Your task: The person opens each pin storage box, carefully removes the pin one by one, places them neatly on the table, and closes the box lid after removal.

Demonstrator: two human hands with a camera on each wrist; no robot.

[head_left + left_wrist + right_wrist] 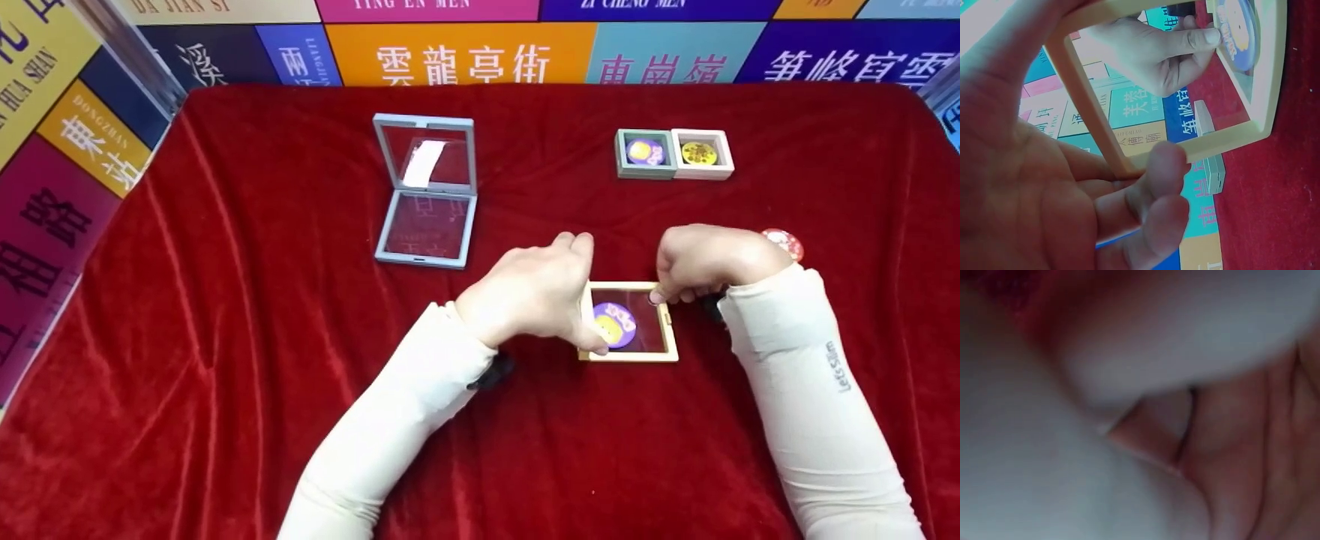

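Observation:
My left hand (532, 289) grips the left side of a cream display frame (630, 358) with a clear window. In the left wrist view its fingers curl round one corner of the frame (1202, 149). A round purple badge (618, 325) with a yellow figure lies within the frame, close to the left thumb. At the upper right corner my right hand (716, 259) has its thumb and bent fingers pinched on the frame's edge. The left wrist view shows the right thumb near the badge (1238, 34). Blurred fingers fill the right wrist view, so the exact grasp is hidden there.
A grey-blue display frame (424, 262) stands hinged open at the back left. Two small joined boxes, one green (645, 175) and one white (703, 174), hold badges. A red badge (782, 244) is partly behind the right wrist. Red cloth (300, 300) covers the table.

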